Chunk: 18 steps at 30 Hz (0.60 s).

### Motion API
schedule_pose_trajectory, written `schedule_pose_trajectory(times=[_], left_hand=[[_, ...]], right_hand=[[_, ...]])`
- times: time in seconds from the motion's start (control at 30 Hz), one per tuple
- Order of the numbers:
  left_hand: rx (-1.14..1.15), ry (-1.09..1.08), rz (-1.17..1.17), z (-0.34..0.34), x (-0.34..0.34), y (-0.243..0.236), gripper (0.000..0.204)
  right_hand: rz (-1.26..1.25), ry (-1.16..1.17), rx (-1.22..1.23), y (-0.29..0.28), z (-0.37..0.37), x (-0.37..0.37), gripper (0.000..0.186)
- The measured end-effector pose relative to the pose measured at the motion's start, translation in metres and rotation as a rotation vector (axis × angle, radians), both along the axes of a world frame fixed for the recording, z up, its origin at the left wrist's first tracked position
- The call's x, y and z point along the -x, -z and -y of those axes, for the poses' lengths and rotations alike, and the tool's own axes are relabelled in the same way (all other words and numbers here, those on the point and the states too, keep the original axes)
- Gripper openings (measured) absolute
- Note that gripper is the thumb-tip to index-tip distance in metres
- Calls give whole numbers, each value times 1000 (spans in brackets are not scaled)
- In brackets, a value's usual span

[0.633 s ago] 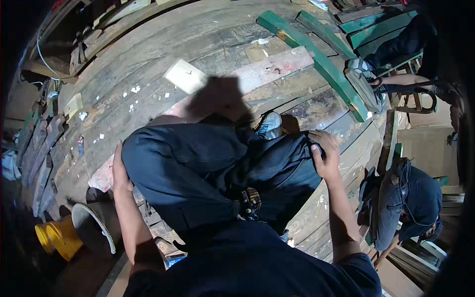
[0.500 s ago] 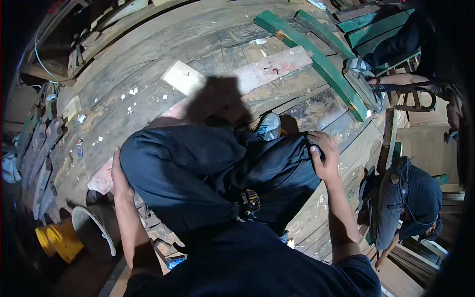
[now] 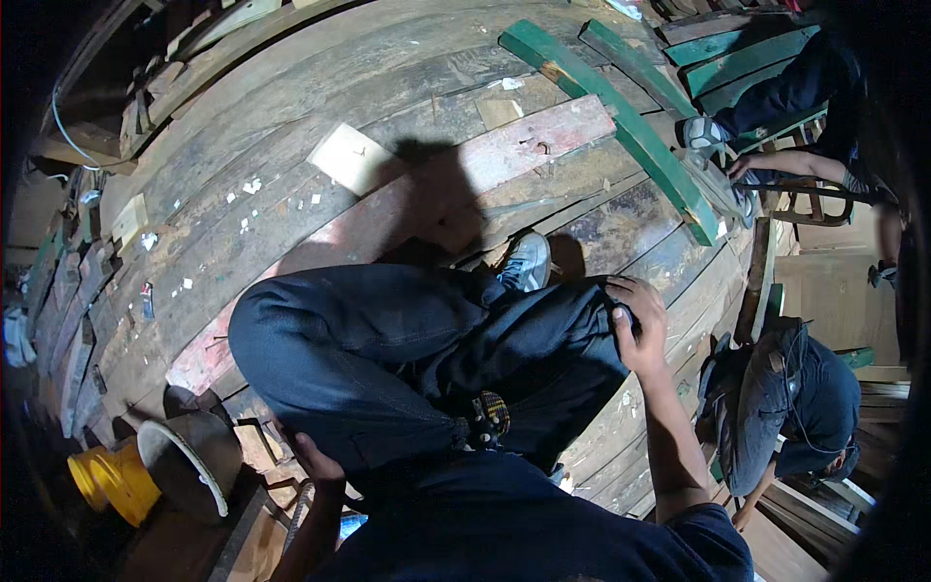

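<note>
I sit with bent legs in dark trousers (image 3: 339,330). My right hand (image 3: 640,328) rests over the right knee, fingers spread on the cloth with nothing in them. Close against the outer left thigh is my left hand (image 3: 320,461), near my hip and in shadow. Its thumb side shows, but the other fingers are hidden. One grey and white shoe (image 3: 527,262) pokes out beyond my shins. A long reddish board (image 3: 504,145) lies on the plank floor in front, running under my left knee. A pale wood piece (image 3: 351,158) lies beside it.
A green beam (image 3: 630,136) lies at the far right. Two people work on the right, one holding a bow-framed saw (image 3: 819,209), another crouching (image 3: 786,407). A grey bucket (image 3: 199,461) and a yellow container (image 3: 116,480) lie at the lower left, below stacked wood offcuts (image 3: 78,310).
My left hand has left the side of the left knee and moved back along the thigh toward my hip. The right hand stays on its knee. The view has shifted slightly.
</note>
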<state>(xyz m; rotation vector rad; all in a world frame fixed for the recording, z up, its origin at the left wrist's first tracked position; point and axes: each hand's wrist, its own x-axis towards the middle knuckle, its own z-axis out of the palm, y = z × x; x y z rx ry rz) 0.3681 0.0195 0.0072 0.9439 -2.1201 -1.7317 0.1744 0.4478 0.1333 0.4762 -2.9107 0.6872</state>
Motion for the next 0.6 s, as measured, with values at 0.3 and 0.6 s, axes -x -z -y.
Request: schedule_pose_trajectory(times=[0.3,0.6], left_hand=[[-381,-31,-81,0,-6,16,62],[-109,-180,-169,36,-83,142,63]], right_hand=[[-7,32,41,3,2,3,23],[-8,27,56,2,6,6,23]])
